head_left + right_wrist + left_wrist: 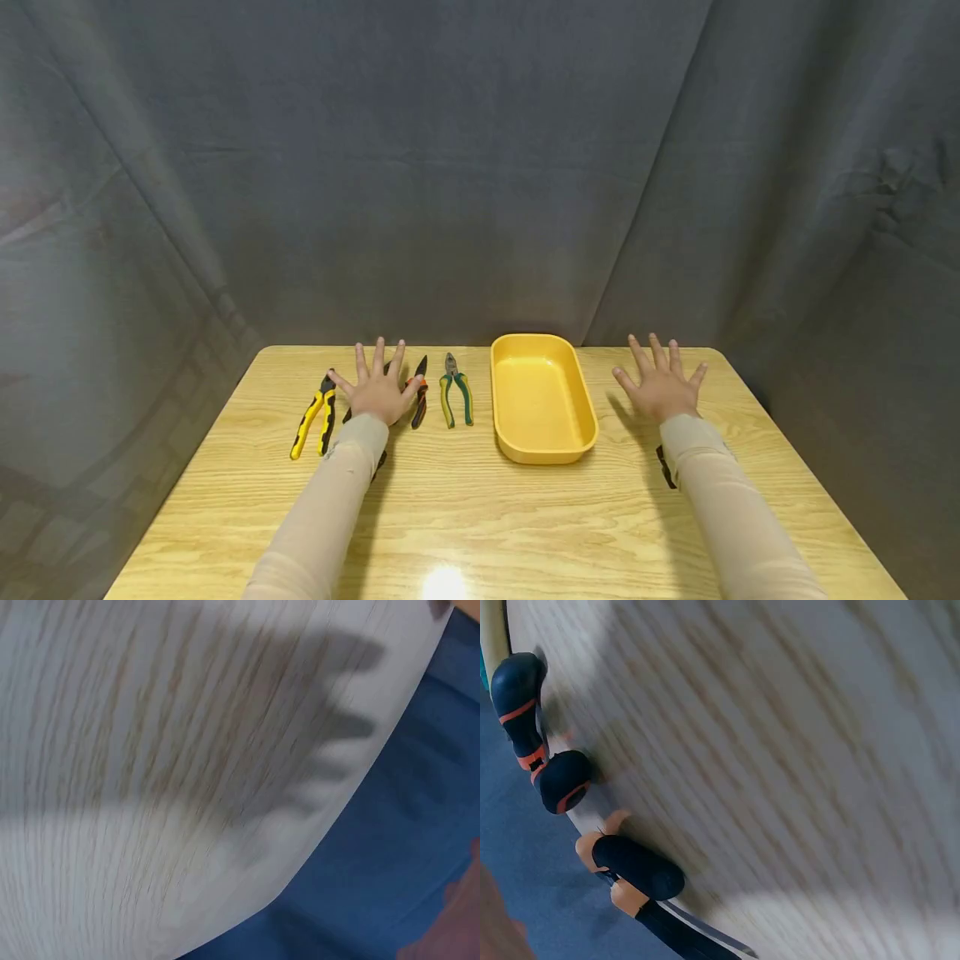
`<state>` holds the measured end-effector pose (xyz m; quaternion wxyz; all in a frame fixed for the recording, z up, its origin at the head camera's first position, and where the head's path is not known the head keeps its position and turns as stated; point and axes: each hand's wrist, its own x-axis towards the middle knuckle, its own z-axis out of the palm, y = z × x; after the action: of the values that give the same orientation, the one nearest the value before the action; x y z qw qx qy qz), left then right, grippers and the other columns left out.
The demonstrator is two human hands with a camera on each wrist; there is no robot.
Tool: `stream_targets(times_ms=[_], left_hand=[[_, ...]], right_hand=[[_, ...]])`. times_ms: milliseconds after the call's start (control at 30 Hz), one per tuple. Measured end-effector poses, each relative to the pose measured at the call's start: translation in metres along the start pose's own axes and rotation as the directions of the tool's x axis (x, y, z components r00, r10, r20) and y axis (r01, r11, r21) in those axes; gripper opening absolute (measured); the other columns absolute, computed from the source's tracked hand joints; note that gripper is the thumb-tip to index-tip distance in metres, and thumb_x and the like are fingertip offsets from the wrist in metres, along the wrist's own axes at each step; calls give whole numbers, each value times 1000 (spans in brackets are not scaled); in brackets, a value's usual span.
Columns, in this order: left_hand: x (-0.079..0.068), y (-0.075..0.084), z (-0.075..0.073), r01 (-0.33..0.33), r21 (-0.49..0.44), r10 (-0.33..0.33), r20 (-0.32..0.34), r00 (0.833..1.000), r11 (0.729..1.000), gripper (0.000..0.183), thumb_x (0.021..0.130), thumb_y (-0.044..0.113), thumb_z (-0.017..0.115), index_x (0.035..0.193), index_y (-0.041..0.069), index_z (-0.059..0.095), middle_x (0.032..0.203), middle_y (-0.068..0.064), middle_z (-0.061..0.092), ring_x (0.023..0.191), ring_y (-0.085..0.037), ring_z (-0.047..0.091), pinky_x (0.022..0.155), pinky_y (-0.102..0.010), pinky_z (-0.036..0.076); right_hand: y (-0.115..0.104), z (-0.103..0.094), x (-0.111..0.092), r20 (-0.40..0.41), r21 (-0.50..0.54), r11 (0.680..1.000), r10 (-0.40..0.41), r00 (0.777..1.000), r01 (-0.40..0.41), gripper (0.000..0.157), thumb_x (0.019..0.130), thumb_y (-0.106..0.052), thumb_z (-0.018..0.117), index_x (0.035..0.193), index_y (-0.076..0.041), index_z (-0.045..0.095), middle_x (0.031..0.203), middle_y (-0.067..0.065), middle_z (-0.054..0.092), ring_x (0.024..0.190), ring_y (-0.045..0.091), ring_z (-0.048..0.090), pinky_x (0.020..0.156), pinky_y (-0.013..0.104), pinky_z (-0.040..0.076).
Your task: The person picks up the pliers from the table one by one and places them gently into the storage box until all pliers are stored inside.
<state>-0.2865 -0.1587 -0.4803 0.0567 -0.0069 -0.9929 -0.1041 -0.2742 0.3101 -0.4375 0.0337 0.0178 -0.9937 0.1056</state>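
My left hand (378, 396) is held over the left part of the table, fingers straight and spread, nothing in it. Beneath it lies a pair of pliers with black handles (639, 866), mostly hidden by the hand in the head view. To its left are yellow-and-black pliers (307, 423). Black-and-orange pliers (422, 390) with a pointed nose lie just right of the thumb, and green-and-yellow pliers (452, 370) farther right. My right hand (663, 390), also spread and holding nothing, is over the table right of a yellow tray (585, 408); its shadow falls on the wood.
The light wooden table (480, 517) has rounded far corners. Grey cloth (480, 167) hangs behind it and at both sides. The tray stands at the back, right of the pliers, with nothing in it. A dark strap (666, 468) shows under the right wrist.
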Motion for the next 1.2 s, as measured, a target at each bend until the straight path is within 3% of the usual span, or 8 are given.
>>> stream_targets(times_ms=[300, 567, 900, 1200], left_hand=[[-4, 6, -4, 2, -33, -1, 29, 1000, 999, 79, 101, 66, 39, 164, 30, 8, 170, -11, 2, 151, -42, -20, 101, -86, -10], [-6, 15, -1, -47, -59, 46, -12, 999, 997, 78, 102, 64, 40, 164, 30, 8, 170, -11, 5, 152, -43, -14, 106, -83, -4], [-13, 27, -3, -99, -119, 94, -46, 995, 988, 78, 102, 61, 44, 164, 23, 17, 169, -15, 13, 154, -42, -2, 114, -75, 1], [-19, 35, -2, -165, -209, 154, -67, 986, 964, 73, 104, 50, 51, 162, 15, 25, 165, -21, 21, 152, -46, 13, 117, -68, 17]], right_hand=[[-26, 2, 1, -34, -7, 996, -88, 995, 88, 81, 101, -69, 30, 164, -21, 11, 169, 18, 6, 152, 48, -2, 107, 79, -14], [-45, 10, -2, -20, 26, 991, -130, 991, 130, 78, 104, -57, 42, 164, -17, 13, 170, 14, 4, 153, 44, -1, 109, 75, -16], [-56, 20, -9, -7, 70, 984, -163, 987, 163, 83, 103, -57, 45, 163, -10, 13, 170, 14, 5, 154, 41, 1, 112, 73, -13], [-63, 28, -14, 6, 92, 979, -183, 983, 182, 86, 103, -57, 44, 162, -5, 10, 170, 13, 5, 155, 38, 5, 116, 69, -7]])
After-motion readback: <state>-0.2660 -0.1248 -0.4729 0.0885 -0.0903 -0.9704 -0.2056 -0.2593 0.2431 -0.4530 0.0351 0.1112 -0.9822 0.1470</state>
